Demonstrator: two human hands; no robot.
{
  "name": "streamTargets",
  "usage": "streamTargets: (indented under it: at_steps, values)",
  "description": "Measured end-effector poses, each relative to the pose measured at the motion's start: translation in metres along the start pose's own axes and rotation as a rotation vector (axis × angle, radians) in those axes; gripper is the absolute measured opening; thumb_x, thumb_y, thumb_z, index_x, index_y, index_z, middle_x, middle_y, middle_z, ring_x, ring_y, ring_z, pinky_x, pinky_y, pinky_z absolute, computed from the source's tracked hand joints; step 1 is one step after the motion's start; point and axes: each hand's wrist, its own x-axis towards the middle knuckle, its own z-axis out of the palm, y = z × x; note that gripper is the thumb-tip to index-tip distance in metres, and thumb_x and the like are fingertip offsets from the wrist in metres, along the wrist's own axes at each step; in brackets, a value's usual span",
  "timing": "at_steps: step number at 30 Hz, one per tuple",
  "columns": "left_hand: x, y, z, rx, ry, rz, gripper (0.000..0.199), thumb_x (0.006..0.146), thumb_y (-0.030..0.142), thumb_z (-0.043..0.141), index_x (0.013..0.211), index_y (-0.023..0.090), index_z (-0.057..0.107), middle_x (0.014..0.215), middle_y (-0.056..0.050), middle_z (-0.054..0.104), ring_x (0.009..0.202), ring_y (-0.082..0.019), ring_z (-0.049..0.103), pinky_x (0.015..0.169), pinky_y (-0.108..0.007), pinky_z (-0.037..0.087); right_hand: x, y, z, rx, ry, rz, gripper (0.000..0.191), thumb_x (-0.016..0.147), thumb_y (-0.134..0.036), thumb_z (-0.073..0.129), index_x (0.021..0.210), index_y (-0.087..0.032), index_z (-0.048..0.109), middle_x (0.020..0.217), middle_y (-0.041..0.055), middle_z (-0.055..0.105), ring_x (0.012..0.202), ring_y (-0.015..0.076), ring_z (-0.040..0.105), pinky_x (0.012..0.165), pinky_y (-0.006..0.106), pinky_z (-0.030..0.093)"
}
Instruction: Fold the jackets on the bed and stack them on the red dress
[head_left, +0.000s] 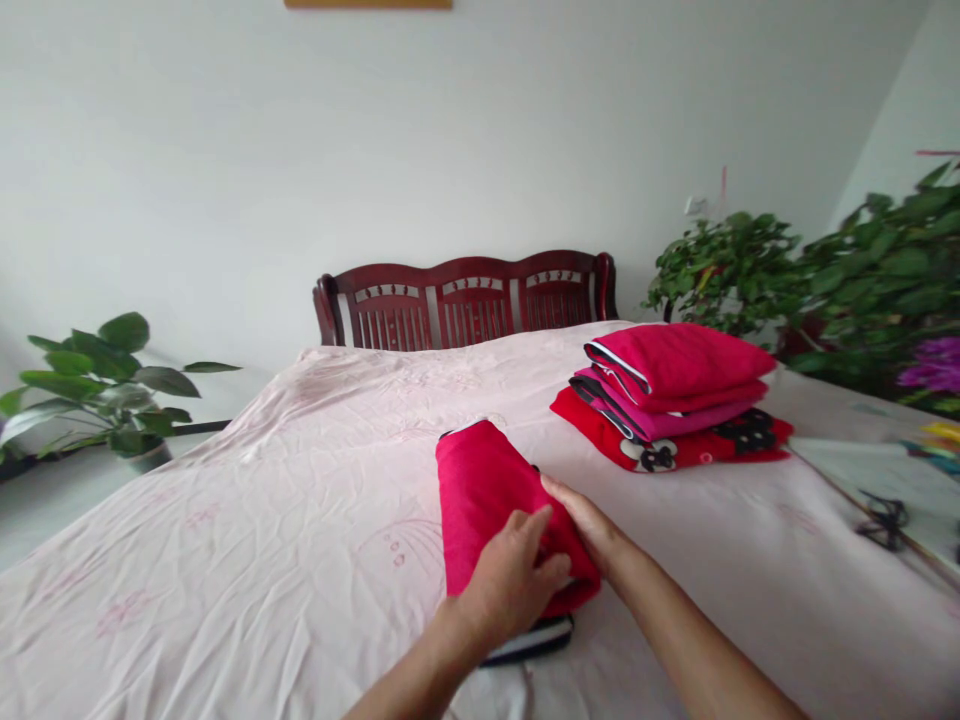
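Observation:
A folded red garment (484, 490) lies lengthwise on the bed in front of me, with a dark, white-striped edge (536, 640) showing at its near end. Over its near part lies my left hand (514, 565), thumb and forefinger apart, fingers pointing right. My right hand (589, 520) grips the garment's right side; some of its fingers are hidden behind the cloth. To the right stands a stack of folded clothes: a red piece (682, 360) on top, a magenta one (667, 418) in the middle, and a red one with black and white patterns (709, 450) at the bottom.
A pale pink sheet (300, 560) with wrinkles covers the bed. Behind it is a dark red wooden backrest (476, 290) against the wall. Potted plants stand left (112, 390) and right (735, 265). A glass-topped surface (892, 480) with a dark tangled item adjoins the bed's right side.

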Motion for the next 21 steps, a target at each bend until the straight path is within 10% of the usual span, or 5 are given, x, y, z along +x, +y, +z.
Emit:
streamTargets:
  at_steps: [4, 8, 14, 17, 21]
  values:
    - [-0.016, 0.005, 0.015, 0.025, -0.099, 0.235, 0.032, 0.083, 0.014, 0.055, 0.108, 0.026, 0.073, 0.106, -0.002, 0.072, 0.101, -0.018, 0.063, 0.094, -0.027, 0.048, -0.013, 0.018, -0.039, -0.025, 0.092, 0.044, 0.042, 0.071, -0.027, 0.074, 0.113, -0.021, 0.068, 0.108, 0.0077, 0.076, 0.105, 0.0295, 0.070, 0.101, 0.044, 0.051]
    - [-0.021, -0.010, 0.007, 0.312, 0.107, 0.138, 0.047, 0.088, 0.023, 0.056, 0.135, 0.025, 0.061, 0.136, -0.007, 0.063, 0.129, -0.027, 0.052, 0.114, -0.045, 0.038, -0.022, 0.024, -0.054, -0.086, 0.146, -0.022, 0.044, 0.071, -0.028, 0.068, 0.115, -0.022, 0.066, 0.110, 0.0069, 0.076, 0.103, 0.0305, 0.071, 0.096, 0.045, 0.053]
    - [-0.026, -0.043, 0.019, 0.598, -0.044, 0.116, 0.066, 0.089, 0.042, 0.058, 0.152, 0.031, 0.040, 0.163, -0.009, 0.030, 0.151, -0.035, 0.021, 0.121, -0.065, 0.012, -0.014, 0.020, -0.079, -0.664, 0.352, -0.093, 0.051, 0.071, -0.028, 0.055, 0.121, -0.021, 0.063, 0.118, 0.0086, 0.072, 0.115, 0.0287, 0.065, 0.103, 0.045, 0.048]
    - [-0.028, -0.043, 0.032, 0.566, -0.031, 0.105, 0.067, 0.089, 0.048, 0.059, 0.151, 0.033, 0.040, 0.164, -0.010, 0.027, 0.151, -0.038, 0.018, 0.120, -0.068, 0.007, -0.002, 0.009, -0.070, -1.060, 0.479, -0.285, 0.054, 0.077, -0.030, 0.052, 0.130, -0.019, 0.061, 0.135, 0.0120, 0.062, 0.129, 0.0282, 0.053, 0.113, 0.045, 0.037]
    - [-0.027, -0.038, 0.039, 0.506, -0.039, 0.096, 0.065, 0.087, 0.049, 0.060, 0.148, 0.033, 0.046, 0.162, -0.012, 0.032, 0.150, -0.042, 0.018, 0.118, -0.072, 0.001, 0.023, -0.009, -0.018, -1.227, 0.206, -0.508, 0.051, 0.088, -0.034, 0.046, 0.136, -0.021, 0.060, 0.143, 0.0093, 0.057, 0.137, 0.0254, 0.046, 0.119, 0.045, 0.030]
